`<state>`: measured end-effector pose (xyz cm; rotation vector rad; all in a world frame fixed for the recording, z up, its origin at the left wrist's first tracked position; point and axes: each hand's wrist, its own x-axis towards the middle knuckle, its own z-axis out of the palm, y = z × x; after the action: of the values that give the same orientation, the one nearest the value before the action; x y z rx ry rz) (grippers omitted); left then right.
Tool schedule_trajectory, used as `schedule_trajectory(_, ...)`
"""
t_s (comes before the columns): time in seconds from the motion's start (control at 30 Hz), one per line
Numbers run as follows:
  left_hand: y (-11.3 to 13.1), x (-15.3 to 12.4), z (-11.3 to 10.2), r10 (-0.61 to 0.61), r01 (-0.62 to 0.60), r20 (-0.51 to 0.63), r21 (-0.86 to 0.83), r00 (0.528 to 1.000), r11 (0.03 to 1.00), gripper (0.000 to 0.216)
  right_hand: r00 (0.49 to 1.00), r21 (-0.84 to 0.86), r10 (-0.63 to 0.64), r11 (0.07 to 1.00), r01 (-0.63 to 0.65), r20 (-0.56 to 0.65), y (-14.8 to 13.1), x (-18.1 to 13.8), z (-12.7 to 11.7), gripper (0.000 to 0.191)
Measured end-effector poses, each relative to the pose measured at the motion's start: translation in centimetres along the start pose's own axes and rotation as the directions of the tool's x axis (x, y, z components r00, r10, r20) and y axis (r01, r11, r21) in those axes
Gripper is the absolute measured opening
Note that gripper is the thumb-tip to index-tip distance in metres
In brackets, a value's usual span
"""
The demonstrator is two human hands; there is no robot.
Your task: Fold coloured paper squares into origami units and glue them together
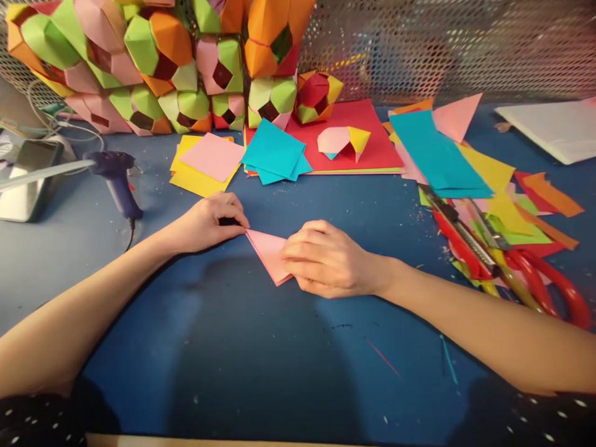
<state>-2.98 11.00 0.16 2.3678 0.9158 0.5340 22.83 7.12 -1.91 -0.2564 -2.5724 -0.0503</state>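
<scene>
A folded pink sheet of paper (269, 251) lies on the blue tabletop between my hands, its shape a triangle. My left hand (218, 220) pinches its upper left corner between thumb and forefinger. Over its right side rests my right hand (328, 261), fingers curled and hiding that part of the paper. Just beyond are a pink square (213, 156) on yellow squares (186, 177) and a small stack of blue squares (274, 151).
Folded paper balls (181, 108) are piled at the back. A glue gun (118, 183) and a phone (32, 174) lie left. Red scissors (565, 288), a utility knife (459, 230) and paper scraps (554, 192) crowd the right. A partly assembled paper piece (333, 141) sits on red sheets (372, 133).
</scene>
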Motion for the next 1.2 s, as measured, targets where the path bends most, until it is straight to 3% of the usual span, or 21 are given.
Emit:
schedule_trajectory(0.77,-0.11,0.11,-0.40,-0.041,0.042,0.053,-0.019,0.998,0.999,0.013,0.990,-0.024,-0.020,0.999,0.023,0.137,0.04,-0.06,-0.29,0.016)
schedule_trajectory(1.2,-0.24,0.11,-0.48,-0.025,0.026,0.059,-0.015,0.998,1.000,0.014,0.989,-0.056,-0.061,0.996,0.069,0.132,0.09,-0.19,-0.36,0.018)
